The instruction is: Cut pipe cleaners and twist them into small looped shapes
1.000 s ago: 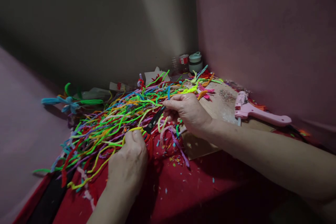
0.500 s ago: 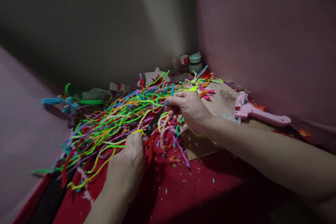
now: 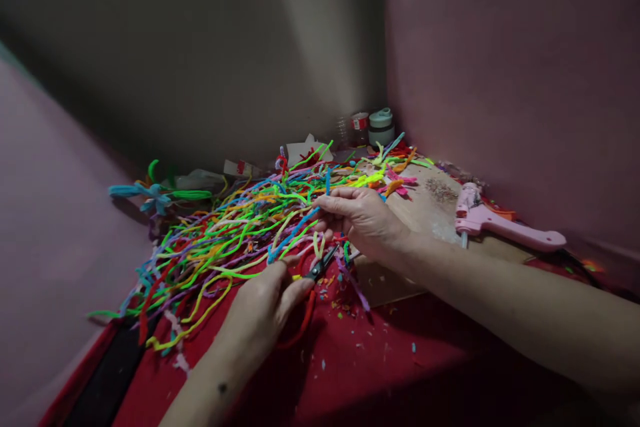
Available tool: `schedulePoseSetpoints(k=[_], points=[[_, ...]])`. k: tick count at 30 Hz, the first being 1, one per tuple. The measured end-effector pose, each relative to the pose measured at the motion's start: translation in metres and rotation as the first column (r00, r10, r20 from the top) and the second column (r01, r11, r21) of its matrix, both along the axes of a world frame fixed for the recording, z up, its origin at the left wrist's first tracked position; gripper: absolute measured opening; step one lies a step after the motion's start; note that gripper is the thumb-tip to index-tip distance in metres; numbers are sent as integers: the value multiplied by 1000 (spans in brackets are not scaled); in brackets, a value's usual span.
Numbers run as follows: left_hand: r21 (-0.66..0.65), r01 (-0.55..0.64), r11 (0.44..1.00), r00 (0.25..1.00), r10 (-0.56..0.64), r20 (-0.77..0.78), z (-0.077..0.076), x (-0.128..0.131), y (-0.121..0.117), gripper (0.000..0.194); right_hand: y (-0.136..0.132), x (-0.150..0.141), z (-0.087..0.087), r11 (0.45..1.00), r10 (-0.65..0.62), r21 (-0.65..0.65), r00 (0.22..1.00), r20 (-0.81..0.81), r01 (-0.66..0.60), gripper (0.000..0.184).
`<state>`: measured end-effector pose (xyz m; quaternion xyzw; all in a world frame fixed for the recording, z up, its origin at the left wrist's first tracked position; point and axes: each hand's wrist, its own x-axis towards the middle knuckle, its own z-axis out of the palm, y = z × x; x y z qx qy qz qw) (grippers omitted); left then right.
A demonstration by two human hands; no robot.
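Scissors (image 3: pixel 320 268) with dark blades and red-and-yellow handles are in my left hand (image 3: pixel 270 293), low at the centre; the blades point up to the right, below the other hand. A blue pipe cleaner (image 3: pixel 296 232) is pinched between the thumb and forefinger of my right hand (image 3: pixel 367 217). One short end of it sticks up above the fingers, and a longer part slants down left toward my left hand. Whether that lower end touches the left hand, I cannot tell. Under and behind both hands spreads a pile of many-coloured pipe cleaners (image 3: pixel 215 247).
A pink glue gun (image 3: pixel 510 223) lies at the right beside a board (image 3: pixel 420 203). A blue pipe-cleaner flower (image 3: pixel 156 199) is at the far left. A lidded container (image 3: pixel 381 127) stands at the back. Small coloured clippings dot the red cloth (image 3: pixel 360 360).
The scissors have dropped away from my right fingertips and swung to point further right. More of the blue pipe cleaner shows between my hands. The whole view has shifted slightly.
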<state>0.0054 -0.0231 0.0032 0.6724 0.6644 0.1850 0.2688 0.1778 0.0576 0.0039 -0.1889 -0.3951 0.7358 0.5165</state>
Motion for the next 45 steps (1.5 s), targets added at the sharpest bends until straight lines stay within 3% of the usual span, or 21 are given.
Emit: schedulePoseSetpoints(k=[1,2,3,5,6,8,12,16,22,34,38,41,45], points=[[-59,-39,997,951,55,304,2,5,2,30,-1,-1,-1,1000,18,0,1000,-14,-18,11],[-134,-37,990,811,109,575,4,10,5,34,-1,-1,-1,999,33,1,999,-25,-33,12],[-173,-25,985,618,152,771,7,14,8,34,-2,-2,-2,999,48,-2,998,-30,-48,13],[-156,-87,984,252,173,952,11,21,14,21,-2,-3,-3,997,77,-22,997,-29,-78,15],[-145,-136,980,133,163,978,12,23,17,16,-2,-3,-3,995,90,-38,995,-32,-91,14],[-135,-210,968,40,146,988,11,25,22,17,-2,-2,-3,991,106,-73,991,-76,-111,10],[-139,-248,959,76,162,984,-3,23,30,14,2,-2,-3,974,98,-169,956,-275,-149,12],[-108,-370,923,41,132,990,-9,19,37,13,8,-3,-6,954,72,-254,946,-317,-158,20],[-121,-519,846,-49,111,993,3,16,41,24,10,-2,-9,950,38,-288,958,-285,-123,13],[-167,-581,797,-196,62,979,18,5,39,29,6,3,-7,939,39,-326,977,-209,-107,5],[-163,-520,838,-209,61,976,21,-1,33,29,6,3,-7,941,46,-320,980,-196,-108,5],[-80,-446,891,-130,24,991,21,-7,29,28,2,3,-6,950,56,-293,982,-182,-108,4],[-39,-383,923,-60,17,998,17,-11,28,23,-1,3,-4,963,51,-258,995,-86,-72,3]])
